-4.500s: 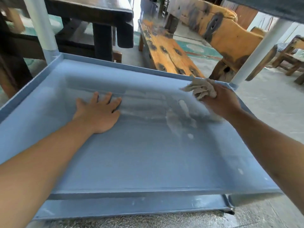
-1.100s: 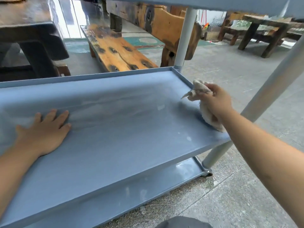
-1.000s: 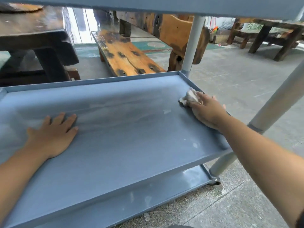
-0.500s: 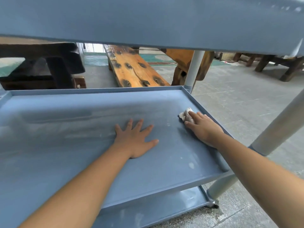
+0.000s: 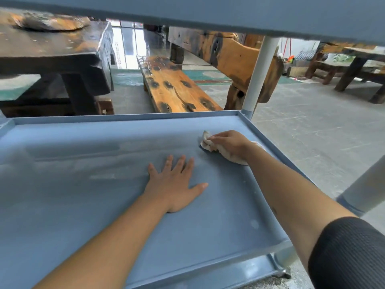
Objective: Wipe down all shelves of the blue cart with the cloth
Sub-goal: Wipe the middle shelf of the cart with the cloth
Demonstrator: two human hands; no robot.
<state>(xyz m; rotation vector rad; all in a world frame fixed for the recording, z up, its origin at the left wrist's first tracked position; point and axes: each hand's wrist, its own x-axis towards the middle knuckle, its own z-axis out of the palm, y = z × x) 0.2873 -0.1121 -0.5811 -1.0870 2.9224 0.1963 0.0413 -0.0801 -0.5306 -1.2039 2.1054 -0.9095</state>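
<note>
The blue cart's middle shelf fills the lower view, dusty with paler wiped streaks. My right hand presses a crumpled beige cloth flat on the shelf near its far right corner. My left hand lies palm down with fingers spread in the shelf's middle, just left of the cloth. The underside of the top shelf runs across the top. A corner of the bottom shelf shows below at the right.
Grey cart posts stand at the far right corner and near right. Beyond the cart are a wooden bench, a dark wooden table at left, and more wooden furniture on the concrete floor at right.
My left hand has shifted from the shelf's left side to its middle. My right hand has lowered the cloth onto the shelf and slid it a little left. The view has dropped under the top shelf.
</note>
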